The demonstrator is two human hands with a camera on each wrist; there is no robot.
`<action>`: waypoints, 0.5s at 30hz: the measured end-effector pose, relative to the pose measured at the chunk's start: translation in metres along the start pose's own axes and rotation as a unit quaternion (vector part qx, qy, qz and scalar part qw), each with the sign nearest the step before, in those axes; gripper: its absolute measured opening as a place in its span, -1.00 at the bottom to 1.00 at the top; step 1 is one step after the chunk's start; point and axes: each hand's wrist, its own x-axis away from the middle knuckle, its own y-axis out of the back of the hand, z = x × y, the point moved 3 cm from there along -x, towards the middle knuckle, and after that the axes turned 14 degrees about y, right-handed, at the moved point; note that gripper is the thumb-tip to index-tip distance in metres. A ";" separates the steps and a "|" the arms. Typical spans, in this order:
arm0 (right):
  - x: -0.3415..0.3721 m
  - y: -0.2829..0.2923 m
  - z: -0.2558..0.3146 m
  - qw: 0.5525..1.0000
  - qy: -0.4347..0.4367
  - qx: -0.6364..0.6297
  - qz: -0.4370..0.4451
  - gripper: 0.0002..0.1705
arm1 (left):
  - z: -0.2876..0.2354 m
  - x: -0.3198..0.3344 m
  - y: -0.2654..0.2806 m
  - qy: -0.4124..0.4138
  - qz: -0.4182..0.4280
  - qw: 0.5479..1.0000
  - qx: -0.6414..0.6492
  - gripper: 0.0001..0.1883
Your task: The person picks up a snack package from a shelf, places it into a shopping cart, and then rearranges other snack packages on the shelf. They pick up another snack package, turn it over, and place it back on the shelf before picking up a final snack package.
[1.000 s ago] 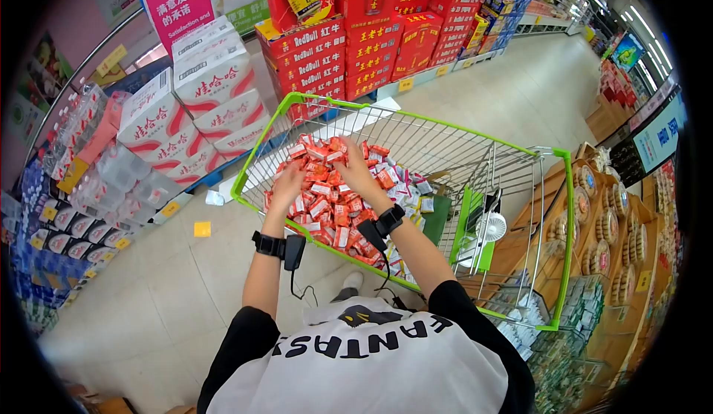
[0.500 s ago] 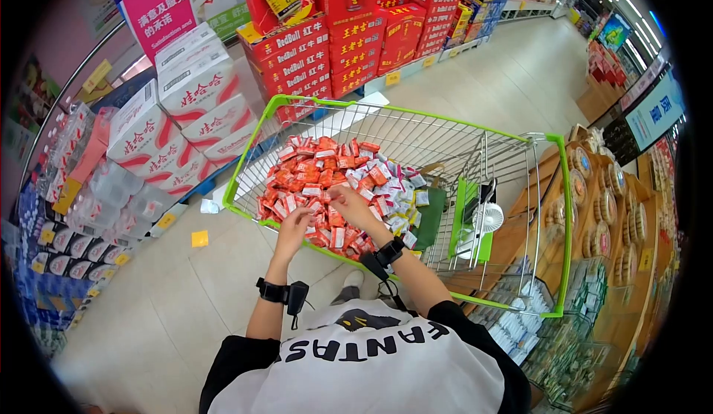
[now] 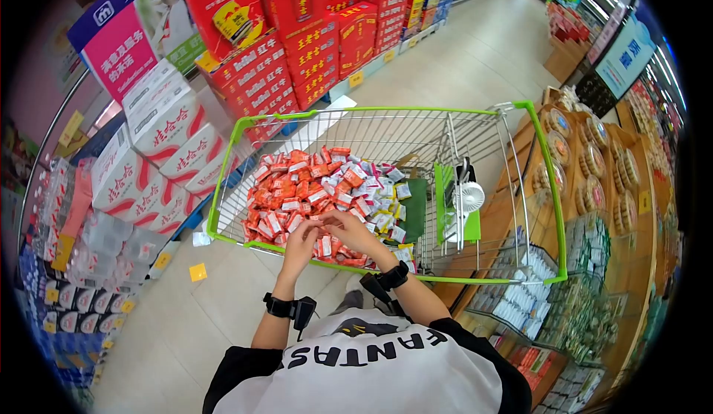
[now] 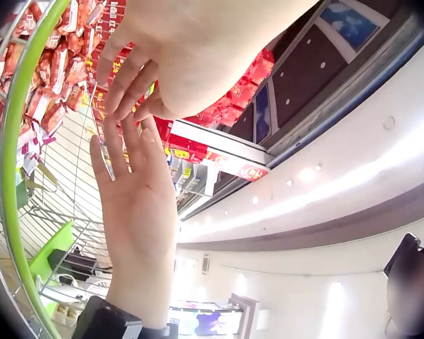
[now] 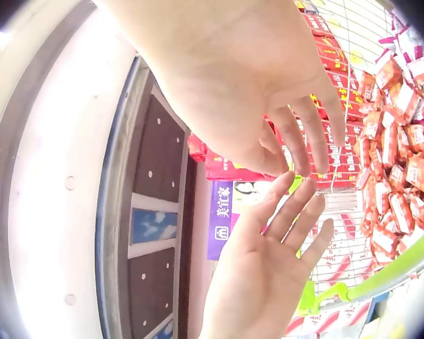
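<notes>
A green-rimmed wire shopping cart (image 3: 475, 109) holds a heap of small red-and-white wrapped packets (image 3: 278, 184). White packets with purple and yellow marks (image 3: 379, 191) lie at the heap's right side. Over the near edge of the heap, my left hand (image 3: 300, 242) and right hand (image 3: 352, 233) come together at the fingertips. Both wrist views show the fingers loosely bent and the palms bare, with nothing held. The left hand (image 4: 173, 60) and right hand (image 4: 138, 198) face each other in the left wrist view.
A dark green item (image 3: 416, 210) lies beside the packets. Toward the handle, a small white fan (image 3: 469, 197) sits by the cart's green seat panel (image 3: 447, 191). Stacked drink cartons (image 3: 260, 80) stand beyond the cart, and wooden shelves (image 3: 631, 265) of packaged food are at right.
Both hands have drawn back from the middle of the red packets toward the cart's near rim, and their fingertips have come together. The head view has swung to the right.
</notes>
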 end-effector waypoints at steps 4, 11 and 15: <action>0.018 0.019 0.016 0.999 0.022 0.016 -0.042 -0.74 | -0.011 -0.002 -0.022 -0.038 0.048 0.997 -0.037 -0.83; 0.070 0.061 0.042 0.987 0.019 0.043 -0.156 -0.75 | -0.042 0.005 -0.083 -0.077 0.155 0.984 -0.050 -0.85; 0.108 0.084 0.064 0.975 0.022 0.064 -0.211 -0.74 | -0.044 0.009 -0.125 -0.073 0.245 0.966 -0.046 -0.89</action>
